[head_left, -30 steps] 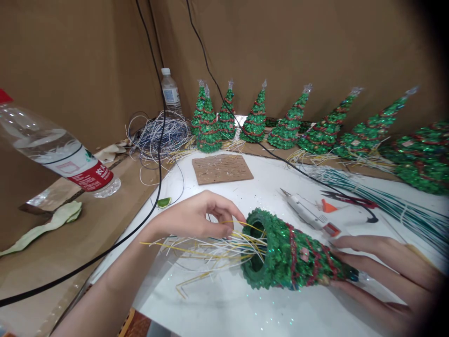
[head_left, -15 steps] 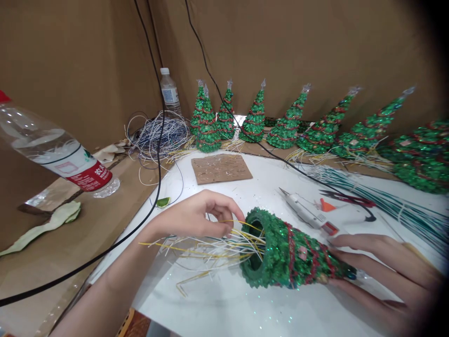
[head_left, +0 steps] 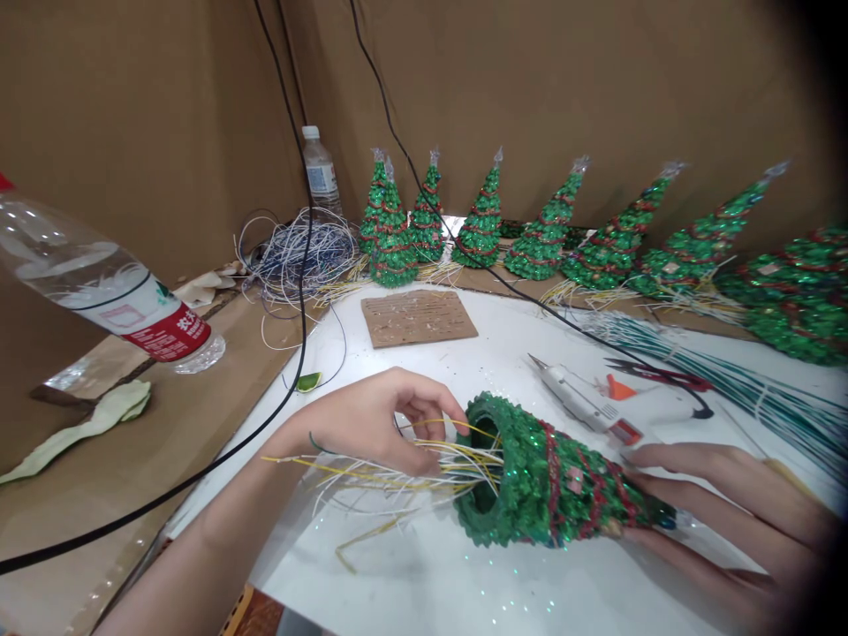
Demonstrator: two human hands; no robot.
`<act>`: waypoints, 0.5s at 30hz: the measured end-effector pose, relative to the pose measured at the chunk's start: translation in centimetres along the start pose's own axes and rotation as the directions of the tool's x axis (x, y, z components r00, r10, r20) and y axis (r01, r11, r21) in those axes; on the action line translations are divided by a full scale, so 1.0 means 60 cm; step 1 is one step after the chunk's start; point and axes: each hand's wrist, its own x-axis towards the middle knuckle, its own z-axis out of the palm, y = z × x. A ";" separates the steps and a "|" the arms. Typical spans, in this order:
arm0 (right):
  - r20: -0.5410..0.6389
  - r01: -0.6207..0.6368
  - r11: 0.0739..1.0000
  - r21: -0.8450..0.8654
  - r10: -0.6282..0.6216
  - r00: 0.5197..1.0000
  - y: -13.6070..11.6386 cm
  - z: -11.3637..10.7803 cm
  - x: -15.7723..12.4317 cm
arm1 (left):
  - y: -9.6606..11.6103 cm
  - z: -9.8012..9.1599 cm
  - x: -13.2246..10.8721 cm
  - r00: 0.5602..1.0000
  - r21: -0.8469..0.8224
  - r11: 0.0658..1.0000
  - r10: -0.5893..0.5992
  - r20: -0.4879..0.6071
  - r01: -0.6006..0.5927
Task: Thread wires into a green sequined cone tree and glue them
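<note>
A green glittery miniature Christmas tree point(head_left: 570, 477) with red garlands lies on its side over the white tabletop, its hollow base facing left. From that opening spills a bundle of thin white and yellow wires point(head_left: 377, 477). My left hand point(head_left: 397, 420) is curled around part of the bundle, thumb across the wires and index fingertip close to the base rim. At the narrow end, my right hand point(head_left: 722, 503) grips the tree near its tip between thumb and fingers; part of that hand fades into the dark image edge.
Behind the hands lie a hot glue gun point(head_left: 589, 402), scissors point(head_left: 662, 375), a cardboard piece point(head_left: 419, 318) and bundled green-white wires point(head_left: 702, 362). Several upright trees point(head_left: 480, 221) line the back. A black cable point(head_left: 265, 424) crosses on the left, near a large water bottle point(head_left: 125, 291).
My left hand has shifted slightly down and right, its thumb lower across the wires, which have moved a little with it. The tree and my right hand stay nearly still.
</note>
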 end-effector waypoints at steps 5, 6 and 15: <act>-0.012 0.005 1.000 0.001 -0.005 1.000 -0.001 0.000 -0.001 | 0.001 0.001 0.002 1.000 -0.017 1.000 0.013 0.007 -0.013; -0.010 0.000 1.000 -0.002 0.000 1.000 -0.001 0.000 -0.001 | 0.001 0.001 0.003 1.000 -0.015 1.000 0.018 0.005 -0.018; -0.010 0.007 1.000 -0.002 -0.007 1.000 -0.002 -0.001 0.002 | -0.005 0.002 0.005 1.000 -0.078 0.997 0.008 0.013 -0.007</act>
